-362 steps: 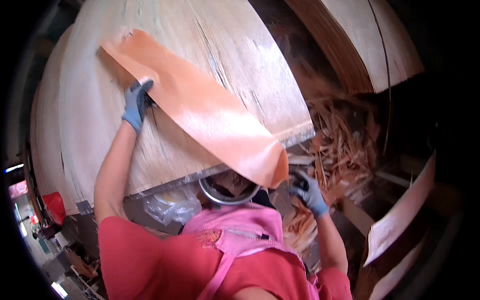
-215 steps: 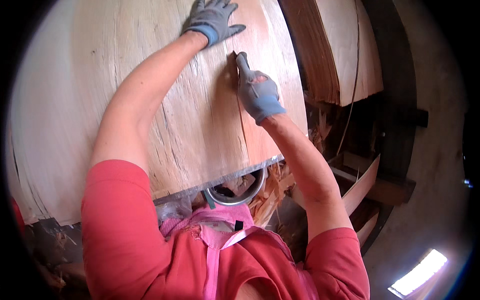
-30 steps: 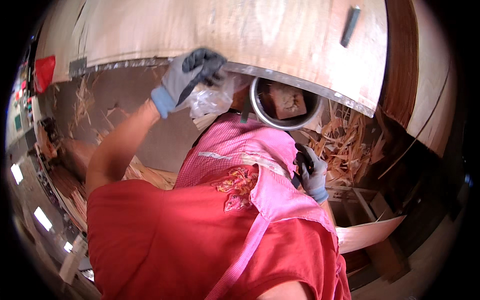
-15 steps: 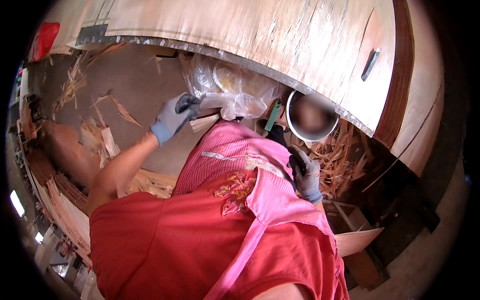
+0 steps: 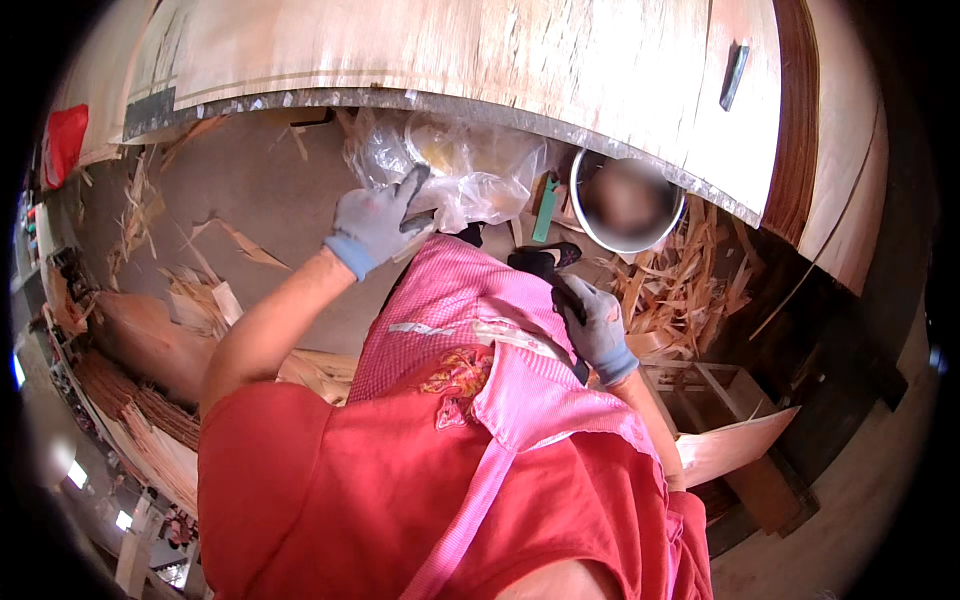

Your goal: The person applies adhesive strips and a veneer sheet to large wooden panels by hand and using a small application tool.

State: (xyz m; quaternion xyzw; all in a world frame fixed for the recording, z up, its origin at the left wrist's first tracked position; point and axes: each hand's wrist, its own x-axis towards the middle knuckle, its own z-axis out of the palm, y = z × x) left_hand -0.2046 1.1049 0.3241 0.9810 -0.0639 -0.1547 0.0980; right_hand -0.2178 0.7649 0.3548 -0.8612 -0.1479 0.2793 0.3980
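My left hand [image 5: 385, 215], in a grey glove with dark finger parts, hovers beside a clear plastic bag [image 5: 480, 195]. Its forefinger reaches out and the thumb stands apart; nothing shows between them. Whether a fingertip touches the bag I cannot tell. My right hand [image 5: 603, 325], gloved the same way, rests by the right side of my pink checked apron [image 5: 450, 290]. Its dark fingers lie against the apron's edge and are partly hidden, so their grip is unclear.
Ahead lies a bench stacked with pale wood veneer sheets [image 5: 450, 50], a dark-handled tool [image 5: 735, 75] on top. Under its edge stand a round white-rimmed bucket [image 5: 630, 245], blurred inside, and a green strip [image 5: 545, 210]. Wood scraps [image 5: 680, 290] litter the floor. A wooden crate [image 5: 715, 390] sits right.
My left hand has shifted a little right and its forefinger has straightened from a curl. My right hand stays by the apron, slightly higher in the picture. The view has tilted slightly.
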